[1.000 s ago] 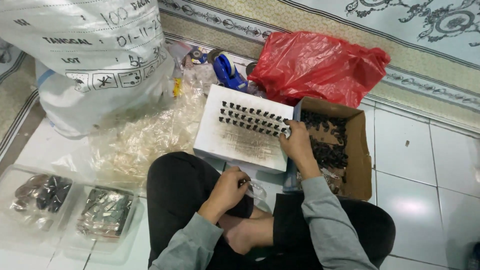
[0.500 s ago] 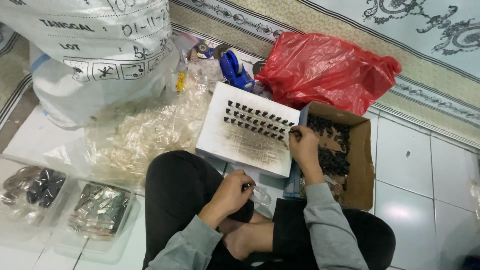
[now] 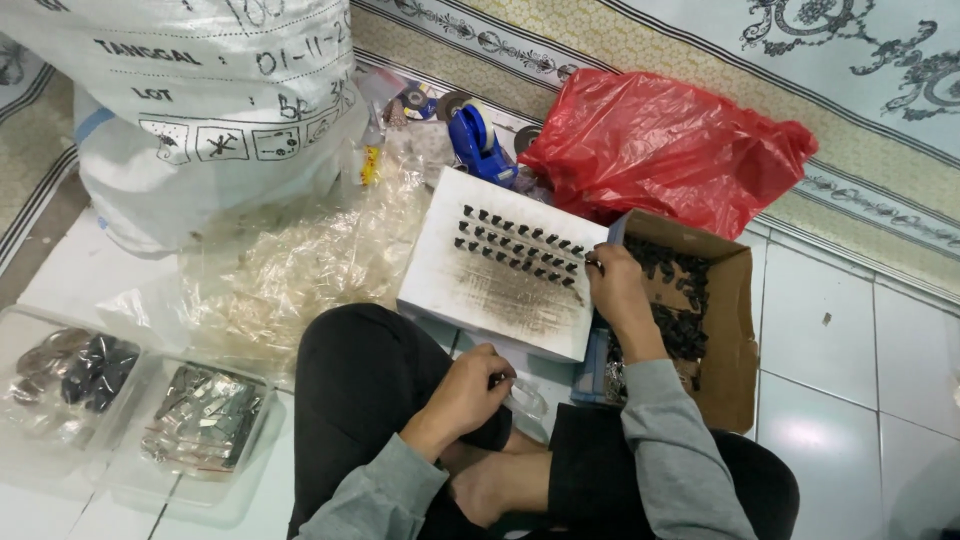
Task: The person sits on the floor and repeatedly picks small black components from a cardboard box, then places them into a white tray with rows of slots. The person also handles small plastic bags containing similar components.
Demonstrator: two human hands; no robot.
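White board: a flat white foam board [image 3: 500, 290] lies tilted on the floor before the seated person, its near edge over the black-trousered knee [image 3: 370, 390]; two rows of small black parts [image 3: 520, 245] stand along its far half, with grey scuffing below them
Right hand: right hand [image 3: 618, 290] rests at the board's right edge, at the end of the rows; fingers curled and pinched together on a small black piece [image 3: 592, 264], too small to tell more
Left hand: left hand [image 3: 470, 385] lies on the lap, closed loosely around a small clear plastic bag [image 3: 525, 398]; grey sleeve at the wrist
Cardboard box: an open brown cardboard box [image 3: 735, 330] sits just right of the board, touching it; loose black parts fill its bottom, and the right forearm crosses over its near corner
Red bag: a crumpled red plastic bag [image 3: 670, 150] lies behind the box, against the patterned rug [image 3: 600, 60]
Blue dispenser: a blue tape dispenser [image 3: 478, 142] stands beyond the board's far edge
Clear bags: a heap of clear plastic bags [image 3: 290, 270] spreads left of the board
Sack: a large white woven sack [image 3: 200, 90] rises at upper left, behind the heap
Trays: two clear plastic trays [image 3: 130, 450] at lower left hold dark and silvery packed pieces
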